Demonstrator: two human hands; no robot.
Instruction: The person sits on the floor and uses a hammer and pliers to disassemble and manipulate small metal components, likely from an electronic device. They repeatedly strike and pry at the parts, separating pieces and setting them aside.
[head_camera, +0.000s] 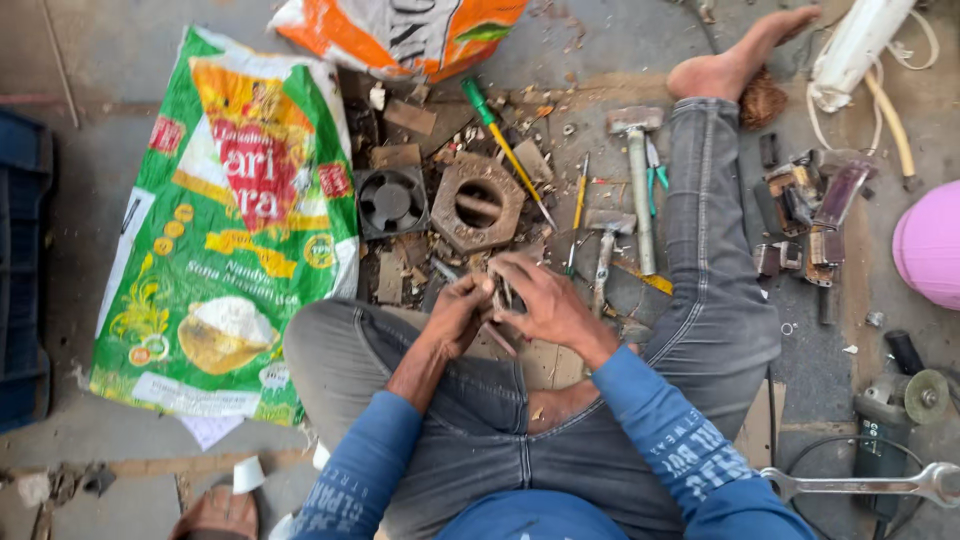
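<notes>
Dusty concrete floor, left hand, right hand, gripping small metal part, rusty hexagonal casting

Large green sack: flat on floor, well left of and above clasped hands, lower right edge near person's knee. Rectangular, woven plastic look; green ground, yellow and red label panel at centre, picture of white heap in bowl at lower end.

Orange and white sack: crumpled, top edge of view, well above hands, just beyond green sack's upper right corner. Partly cut off by frame.
</notes>
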